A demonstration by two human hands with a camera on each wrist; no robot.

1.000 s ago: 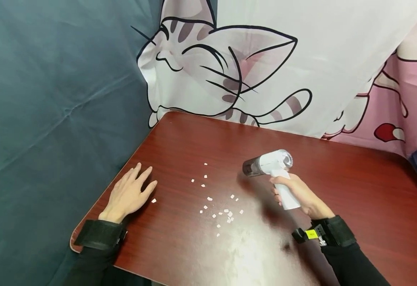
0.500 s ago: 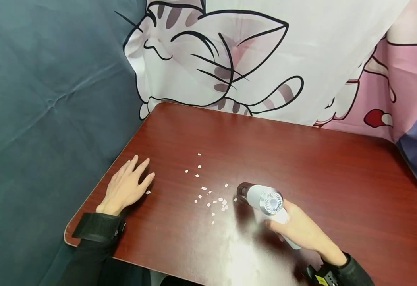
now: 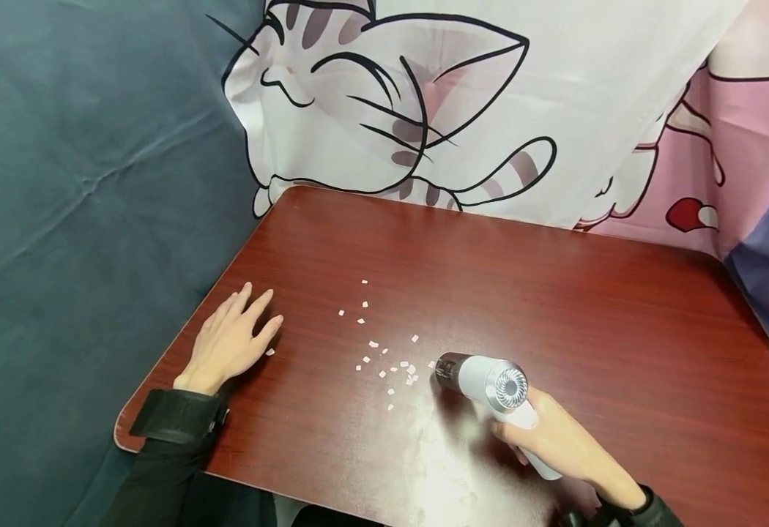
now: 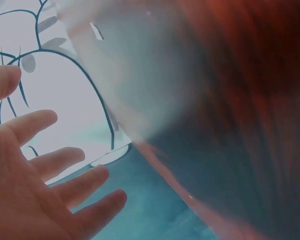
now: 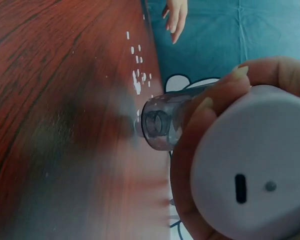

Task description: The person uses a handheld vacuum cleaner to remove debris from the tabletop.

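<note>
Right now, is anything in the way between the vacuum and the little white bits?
No, nothing visible is. The right hand holds the vacuum with its nozzle right beside the nearest white bit, above the table. The left hand is off on the bits' other side, not between.

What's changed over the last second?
The right grip brought the white handheld device toward the near side of the table, its dark nozzle now close beside the white scraps. Nothing taken or let go. Left grip stayed by the left table edge; most white scraps unmoved.
</note>
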